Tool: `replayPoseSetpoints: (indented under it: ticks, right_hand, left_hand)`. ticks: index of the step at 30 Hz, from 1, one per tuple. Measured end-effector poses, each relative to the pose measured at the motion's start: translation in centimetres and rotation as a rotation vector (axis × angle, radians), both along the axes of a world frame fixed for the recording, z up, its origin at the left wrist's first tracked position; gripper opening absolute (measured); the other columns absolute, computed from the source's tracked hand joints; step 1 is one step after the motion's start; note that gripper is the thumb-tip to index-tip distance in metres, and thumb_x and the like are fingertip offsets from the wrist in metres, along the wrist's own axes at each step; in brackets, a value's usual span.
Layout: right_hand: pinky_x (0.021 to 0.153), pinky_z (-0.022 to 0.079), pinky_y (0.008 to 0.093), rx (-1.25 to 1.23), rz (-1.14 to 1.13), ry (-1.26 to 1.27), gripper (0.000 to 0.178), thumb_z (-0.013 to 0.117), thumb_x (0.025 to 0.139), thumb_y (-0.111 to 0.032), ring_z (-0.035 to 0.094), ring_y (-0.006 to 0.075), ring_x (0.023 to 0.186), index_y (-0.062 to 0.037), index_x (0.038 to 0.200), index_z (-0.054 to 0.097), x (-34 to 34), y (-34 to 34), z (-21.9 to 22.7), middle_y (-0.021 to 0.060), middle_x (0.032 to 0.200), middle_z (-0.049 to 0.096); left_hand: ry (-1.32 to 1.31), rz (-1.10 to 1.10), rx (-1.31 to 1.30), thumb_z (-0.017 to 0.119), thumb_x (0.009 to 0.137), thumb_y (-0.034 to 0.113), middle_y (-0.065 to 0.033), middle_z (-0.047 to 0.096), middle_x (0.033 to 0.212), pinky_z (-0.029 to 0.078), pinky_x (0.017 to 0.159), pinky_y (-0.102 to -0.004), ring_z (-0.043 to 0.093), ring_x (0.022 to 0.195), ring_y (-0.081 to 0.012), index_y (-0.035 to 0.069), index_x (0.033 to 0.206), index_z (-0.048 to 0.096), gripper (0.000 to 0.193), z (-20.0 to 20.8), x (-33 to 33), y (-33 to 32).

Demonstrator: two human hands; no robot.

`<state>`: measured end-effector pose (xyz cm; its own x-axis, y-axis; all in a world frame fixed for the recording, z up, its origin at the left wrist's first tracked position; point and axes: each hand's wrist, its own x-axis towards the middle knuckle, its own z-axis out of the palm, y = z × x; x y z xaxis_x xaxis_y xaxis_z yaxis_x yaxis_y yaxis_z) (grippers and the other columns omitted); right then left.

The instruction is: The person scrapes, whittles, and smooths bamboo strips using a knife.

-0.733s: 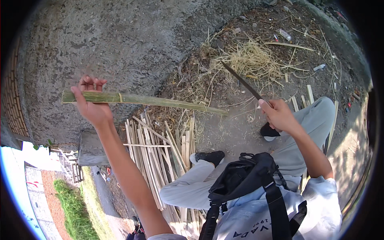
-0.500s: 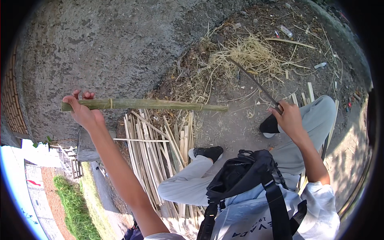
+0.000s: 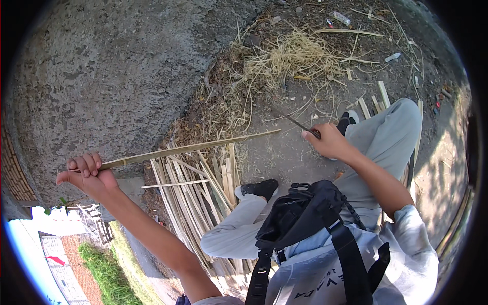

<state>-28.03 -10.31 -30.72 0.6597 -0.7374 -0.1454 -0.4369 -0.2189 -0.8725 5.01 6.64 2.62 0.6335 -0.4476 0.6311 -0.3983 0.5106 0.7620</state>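
My left hand (image 3: 94,178) is stretched out at the far left, its fingers curled over one end of a long split bamboo piece (image 3: 188,148), thumb pointing outward. From there the bamboo reaches rightward, rising slightly to a thin tip near the middle of the view. My right hand (image 3: 328,141) is closed round the handle of a long knife (image 3: 297,122). Its dark narrow blade points up and left, blurred toward the end, and lies close to the bamboo's far tip; whether they touch I cannot tell.
Long bamboo strips (image 3: 185,201) are piled beside my left leg, one lying across them. Past my feet is a heap of pale shavings (image 3: 290,56). A rough grey wall (image 3: 122,76) rises at the upper left. A black bag (image 3: 300,218) hangs at my front.
The bamboo has swung down at its left end and turned, now showing a narrower side. My right hand has moved left and the knife has come nearer the bamboo's tip.
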Motion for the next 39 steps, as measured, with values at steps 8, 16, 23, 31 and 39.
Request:
replayPoseSetpoints:
  ticks: [8,16,23,31,39]
  right_hand:
    - [0.061,0.046,0.0483,0.073,0.261,-0.207,0.05,0.044,0.095,-0.036,0.059,0.0414,0.06,0.0084,0.08,0.061,11.0,2.1,-1.9,0.0246,0.063,0.058]
    - [0.066,0.047,0.0514,0.063,0.142,-0.316,0.05,0.039,0.097,-0.035,0.058,0.0473,0.067,0.0037,0.074,0.061,13.5,7.0,-9.7,0.0269,0.064,0.057]
    - [0.069,0.049,0.051,0.151,0.186,-0.071,0.051,0.039,0.097,-0.036,0.059,0.0481,0.068,0.004,0.074,0.061,13.0,5.7,-9.3,0.0293,0.065,0.057]
    - [0.068,0.048,0.0514,0.191,0.03,-0.053,0.048,0.041,0.096,-0.034,0.059,0.0479,0.068,0.0035,0.074,0.062,12.8,6.3,-15.6,0.0291,0.066,0.058]
    - [0.065,0.047,0.0502,0.081,0.158,-0.296,0.049,0.041,0.096,-0.034,0.059,0.0458,0.065,0.0032,0.072,0.062,13.4,6.6,-5.5,0.026,0.064,0.058]
  left_hand:
    - [-0.076,0.575,-0.16,0.041,0.089,0.062,0.0036,0.024,0.052,0.024,0.044,-0.0235,0.023,0.046,-0.0087,0.013,0.07,0.037,0.053,-1.5,0.4,-1.3]
    - [-0.053,0.52,-0.187,0.038,0.097,0.051,0.0043,0.021,0.053,0.022,0.042,-0.0235,0.019,0.044,-0.0082,0.013,0.069,0.036,0.047,-2.0,0.7,0.4]
    - [0.021,0.006,-0.23,0.048,0.094,0.044,0.0055,0.021,0.048,0.023,0.041,-0.0222,0.02,0.041,-0.0066,0.012,0.062,0.04,0.046,-1.6,2.2,4.1]
    - [-0.054,-0.007,-0.206,0.052,0.093,0.042,0.0045,0.023,0.049,0.023,0.042,-0.0214,0.021,0.042,-0.0072,0.011,0.066,0.04,0.043,-0.8,0.2,1.1]
    - [-0.107,0.432,-0.19,0.042,0.095,0.05,0.0038,0.021,0.051,0.02,0.043,-0.0237,0.019,0.044,-0.0082,0.011,0.067,0.039,0.048,-1.9,-2.5,0.7]
